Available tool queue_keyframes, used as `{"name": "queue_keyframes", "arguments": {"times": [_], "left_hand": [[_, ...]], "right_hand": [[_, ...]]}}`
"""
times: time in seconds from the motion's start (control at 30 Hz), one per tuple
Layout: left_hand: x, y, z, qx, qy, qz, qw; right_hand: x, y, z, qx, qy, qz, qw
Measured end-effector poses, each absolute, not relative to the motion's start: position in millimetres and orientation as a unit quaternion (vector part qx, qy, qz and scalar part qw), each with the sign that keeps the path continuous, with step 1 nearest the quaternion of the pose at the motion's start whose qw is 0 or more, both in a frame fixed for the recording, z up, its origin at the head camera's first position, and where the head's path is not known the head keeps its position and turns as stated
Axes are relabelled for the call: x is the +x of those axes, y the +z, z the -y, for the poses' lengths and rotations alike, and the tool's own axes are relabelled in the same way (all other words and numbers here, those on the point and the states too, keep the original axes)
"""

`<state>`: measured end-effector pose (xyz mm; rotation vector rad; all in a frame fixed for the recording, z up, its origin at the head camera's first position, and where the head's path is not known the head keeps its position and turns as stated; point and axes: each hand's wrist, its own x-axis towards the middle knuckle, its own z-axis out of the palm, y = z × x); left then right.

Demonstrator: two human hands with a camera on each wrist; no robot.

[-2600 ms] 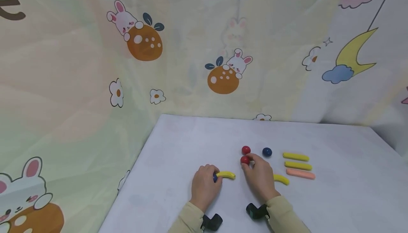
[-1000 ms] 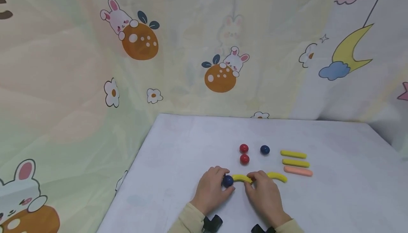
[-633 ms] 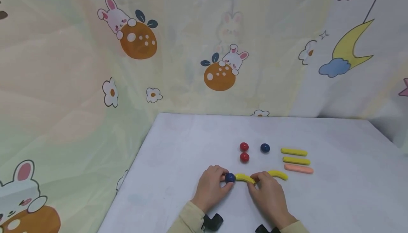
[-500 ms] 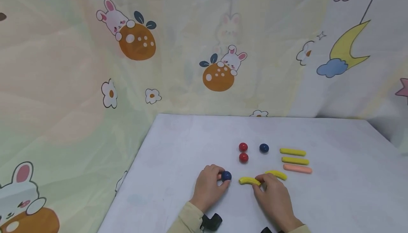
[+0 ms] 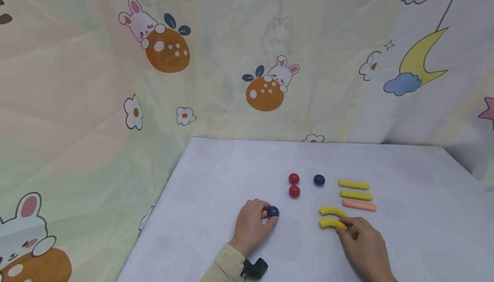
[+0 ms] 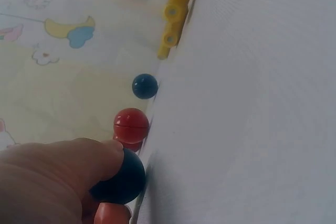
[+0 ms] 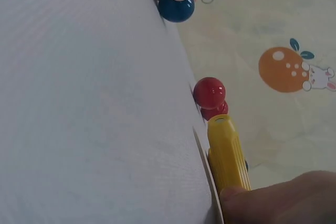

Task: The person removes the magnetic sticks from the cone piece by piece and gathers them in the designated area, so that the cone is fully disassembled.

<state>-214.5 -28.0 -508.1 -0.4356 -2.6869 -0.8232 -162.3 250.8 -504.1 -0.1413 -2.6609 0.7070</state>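
Note:
My left hand [image 5: 252, 226] pinches a dark blue ball [image 5: 272, 211] between thumb and fingers, close over the table. In the left wrist view the thumb lies across this ball [image 6: 126, 179]. My right hand [image 5: 366, 241] pinches the right end of a curved yellow rod [image 5: 329, 223]. The right wrist view shows that rod [image 7: 226, 145] with a hole in its near end face. Just behind it lies a second curved yellow rod [image 5: 332, 211], bowed the same way and almost parallel.
Two red balls [image 5: 294, 184] sit one behind the other, with another dark blue ball [image 5: 319, 180] to their right. Two straight yellow rods [image 5: 353, 184] and a straight pink rod [image 5: 359, 205] lie stacked in rows on the white table [image 5: 216, 166]. A printed cloth hangs behind.
My right hand let go of the front red ball, took the curved yellow rod off the blue ball and carried it right, beside the other curved rod. My left hand still holds the blue ball.

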Motion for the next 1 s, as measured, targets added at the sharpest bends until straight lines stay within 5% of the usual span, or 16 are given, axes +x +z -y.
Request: {"name": "queue_keyframes", "arguments": {"times": [0.7,1.0], "left_hand": [[-215.3,-509.1,28.5,-0.164,-0.298,0.928,0.153],[-215.2,-512.6,27.1,-0.238,-0.331,0.905,0.121]], "right_hand": [[-165.8,-503.5,-250.9,-0.095,0.251,0.947,0.175],[-159.9,-495.4,-226.3,-0.057,0.273,0.930,0.241]]}}
